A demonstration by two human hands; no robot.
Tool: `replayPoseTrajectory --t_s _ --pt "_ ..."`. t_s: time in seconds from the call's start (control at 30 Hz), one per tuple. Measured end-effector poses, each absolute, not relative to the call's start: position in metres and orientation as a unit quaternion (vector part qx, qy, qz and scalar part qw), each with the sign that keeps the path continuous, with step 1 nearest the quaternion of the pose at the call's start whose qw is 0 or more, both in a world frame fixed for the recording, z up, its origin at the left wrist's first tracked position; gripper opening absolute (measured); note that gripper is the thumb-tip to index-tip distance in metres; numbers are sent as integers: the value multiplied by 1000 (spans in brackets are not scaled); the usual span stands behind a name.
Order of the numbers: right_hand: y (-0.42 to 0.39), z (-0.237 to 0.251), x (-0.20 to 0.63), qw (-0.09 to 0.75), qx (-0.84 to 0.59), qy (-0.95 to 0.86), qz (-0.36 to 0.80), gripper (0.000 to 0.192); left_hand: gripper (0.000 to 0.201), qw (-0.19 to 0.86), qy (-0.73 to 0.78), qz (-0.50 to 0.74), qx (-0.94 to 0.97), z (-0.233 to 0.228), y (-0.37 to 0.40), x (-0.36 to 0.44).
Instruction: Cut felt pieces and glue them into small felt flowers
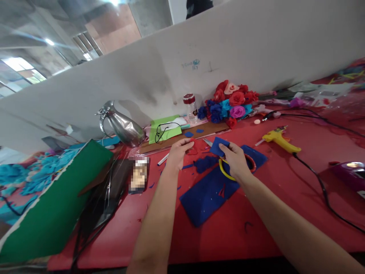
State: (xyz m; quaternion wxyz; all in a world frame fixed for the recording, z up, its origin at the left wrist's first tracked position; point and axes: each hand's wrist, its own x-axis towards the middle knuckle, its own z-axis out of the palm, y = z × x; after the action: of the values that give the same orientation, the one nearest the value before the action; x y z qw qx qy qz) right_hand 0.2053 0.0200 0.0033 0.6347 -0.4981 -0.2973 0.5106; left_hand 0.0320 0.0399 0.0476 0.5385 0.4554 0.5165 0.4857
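Observation:
My left hand [177, 153] is closed, with thumb and fingers pinching a small red felt piece [192, 147]. To its right, my right hand [236, 159] grips a small blue felt square [218, 147] between thumb and fingers. Scissors with a yellow handle loop [224, 173] and a reddish one show around and under that hand; I cannot tell whether it also holds them. Below lies a larger blue felt sheet [209, 196], partly covered by the right hand and scissors. A dark blue felt flower [204, 164] rests between the hands, with blue scraps about it.
A yellow glue gun [281, 141] with a black cord lies at right. Felt flowers [236, 99], a red-lidded jar [190, 106] and a metal jug [121, 123] stand along the wall. On the left are a phone [139, 176], a black bag [107, 194] and a green board [57, 205].

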Motion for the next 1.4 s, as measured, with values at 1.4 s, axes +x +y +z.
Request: replayPoseTrajectory --t_s 1.4 --pt "-8 15 186 501 -424 -544 523 38 28 547 490 585 344 41 -21 21"
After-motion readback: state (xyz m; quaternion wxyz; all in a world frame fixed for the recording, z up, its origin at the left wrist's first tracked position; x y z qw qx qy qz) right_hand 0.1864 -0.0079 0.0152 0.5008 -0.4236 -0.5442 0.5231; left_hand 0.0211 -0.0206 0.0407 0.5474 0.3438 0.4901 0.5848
